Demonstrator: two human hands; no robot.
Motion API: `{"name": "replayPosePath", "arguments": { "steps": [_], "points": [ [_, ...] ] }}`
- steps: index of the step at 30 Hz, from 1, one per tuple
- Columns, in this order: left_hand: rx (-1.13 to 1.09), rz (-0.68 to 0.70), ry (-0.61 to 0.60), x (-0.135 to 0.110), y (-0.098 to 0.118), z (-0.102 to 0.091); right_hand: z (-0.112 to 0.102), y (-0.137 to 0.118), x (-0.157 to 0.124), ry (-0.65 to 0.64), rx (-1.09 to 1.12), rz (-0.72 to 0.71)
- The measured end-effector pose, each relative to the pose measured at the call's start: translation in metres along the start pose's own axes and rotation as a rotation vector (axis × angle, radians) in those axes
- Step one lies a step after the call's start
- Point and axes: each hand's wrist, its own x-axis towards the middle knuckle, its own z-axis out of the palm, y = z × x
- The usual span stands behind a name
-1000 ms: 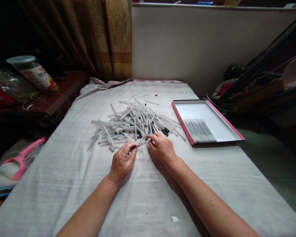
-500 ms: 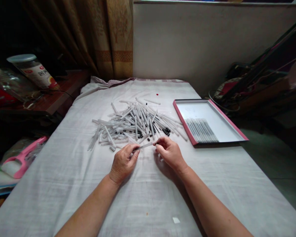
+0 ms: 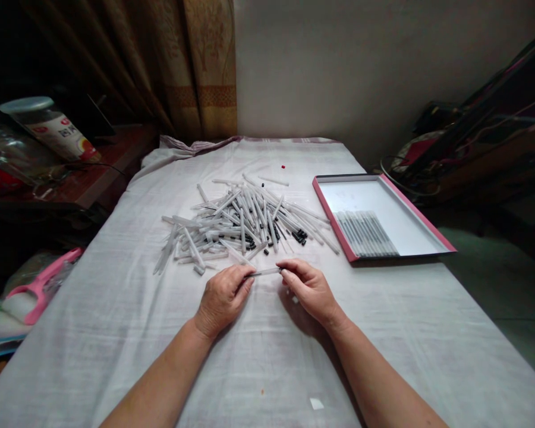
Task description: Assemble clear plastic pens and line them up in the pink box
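A clear pen barrel (image 3: pixel 266 272) lies level between both hands, just above the white cloth (image 3: pixel 129 321). My left hand (image 3: pixel 222 298) pinches its left end with closed fingers. My right hand (image 3: pixel 311 290) pinches the right end, fingers closed too. Right behind the hands spreads a heap of several clear pen barrels and small black caps (image 3: pixel 241 223). To the right lies a shallow pink-rimmed box (image 3: pixel 428 229) with a neat row of finished pens (image 3: pixel 366 233) in it.
A tiny red cap (image 3: pixel 283 167) sits far back on the cloth. Left of the table are a pink-handled tool (image 3: pixel 40 284) and a labelled jar (image 3: pixel 49 126) on a dark shelf. Curtain and wall stand behind; dark clutter fills the right side.
Both hands have drawn back from the heap toward me with one pen barrel held between them. The barrel has gone from slanted to level.
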Motion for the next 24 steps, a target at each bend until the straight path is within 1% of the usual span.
{"name": "replayPosePath", "arguments": {
  "steps": [6,10,16,21,24],
  "points": [
    [-0.006,-0.009,-0.005,0.0010,0.0008,-0.0011,-0.0040,-0.0028,0.0002,0.058,-0.030,-0.024],
    [-0.009,-0.008,-0.003,0.0009,0.0006,-0.0009,-0.0041,-0.0032,0.0000,0.031,-0.032,-0.031],
    [-0.005,-0.012,-0.009,0.0004,0.0001,-0.0008,-0.0037,-0.0031,-0.0011,-0.006,-0.078,-0.123],
    [-0.020,-0.017,-0.015,0.0005,-0.0004,-0.0014,-0.0067,-0.0030,-0.0014,-0.033,-0.187,-0.274],
    [-0.037,-0.018,-0.011,0.0002,-0.0007,-0.0015,-0.0069,-0.0028,-0.0019,-0.041,-0.219,-0.310]
  ]
}}
